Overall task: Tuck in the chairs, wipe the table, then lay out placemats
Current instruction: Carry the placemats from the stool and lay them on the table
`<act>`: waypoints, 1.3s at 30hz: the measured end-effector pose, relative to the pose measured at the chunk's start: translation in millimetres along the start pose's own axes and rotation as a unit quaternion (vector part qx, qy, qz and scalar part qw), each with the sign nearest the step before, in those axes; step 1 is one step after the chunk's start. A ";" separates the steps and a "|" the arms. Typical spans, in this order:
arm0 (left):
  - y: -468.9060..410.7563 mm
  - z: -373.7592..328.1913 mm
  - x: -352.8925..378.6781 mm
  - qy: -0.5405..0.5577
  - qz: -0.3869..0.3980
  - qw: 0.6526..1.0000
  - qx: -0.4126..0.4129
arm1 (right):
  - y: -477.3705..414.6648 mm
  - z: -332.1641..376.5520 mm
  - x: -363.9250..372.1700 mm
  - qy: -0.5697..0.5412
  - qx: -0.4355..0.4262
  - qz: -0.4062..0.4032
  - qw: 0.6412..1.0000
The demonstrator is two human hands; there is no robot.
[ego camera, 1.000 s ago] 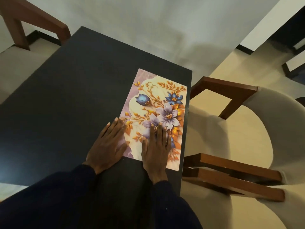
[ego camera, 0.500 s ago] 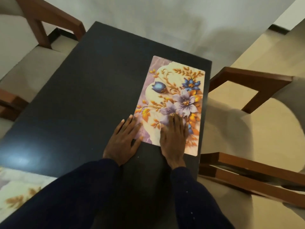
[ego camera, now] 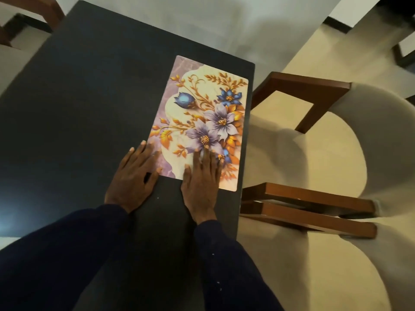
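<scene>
A floral placemat (ego camera: 202, 117) is laid flat on the dark table (ego camera: 78, 104), along the table's right edge and close to its far right corner. The placemat's long side runs parallel to that edge, with a narrow strip of bare table left between them.

The left hand (ego camera: 132, 180) is placed palm down with fingers spread. Its palm is on the bare table, and its fingertips (ego camera: 148, 149) are laid over the placemat's near left corner. The right hand (ego camera: 202, 182) is also placed palm down, fingers extended and close together, across the placemat's near edge. Both hands are held flat and open; nothing is gripped. The two hands are set side by side with a small gap between them. Dark sleeves (ego camera: 67, 254) are worn to the wrists.

A chair (ego camera: 314, 140) with wooden armrests and a pale cushioned seat is positioned just beside the table's right edge. Part of a second chair (ego camera: 303, 265) is seen nearer the camera. Another wooden chair frame (ego camera: 54, 10) is visible at the far left corner.
</scene>
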State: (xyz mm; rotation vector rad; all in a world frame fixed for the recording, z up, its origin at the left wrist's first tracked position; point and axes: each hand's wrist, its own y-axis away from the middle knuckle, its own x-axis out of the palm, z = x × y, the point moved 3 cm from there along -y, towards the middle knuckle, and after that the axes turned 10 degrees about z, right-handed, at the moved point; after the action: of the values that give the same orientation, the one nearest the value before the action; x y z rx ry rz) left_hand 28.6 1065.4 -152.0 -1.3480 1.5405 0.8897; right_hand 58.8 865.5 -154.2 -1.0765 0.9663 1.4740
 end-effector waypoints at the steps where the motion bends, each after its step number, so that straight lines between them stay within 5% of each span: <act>1: -0.6 -1.1 0.1 0.005 0.002 1.000 0.001 | 0.9 -0.6 0.3 0.003 0.002 0.002 1.000; 39: -1.6 -6.4 2.9 -0.014 -0.023 0.999 0.018 | -6.9 -5.7 6.7 0.016 -0.006 -0.030 0.999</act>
State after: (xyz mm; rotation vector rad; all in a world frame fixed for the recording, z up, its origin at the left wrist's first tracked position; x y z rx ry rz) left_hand 29.1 1058.2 -152.4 -1.3342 1.4905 0.8443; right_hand 65.9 862.9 -162.5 -1.1312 0.9410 1.4197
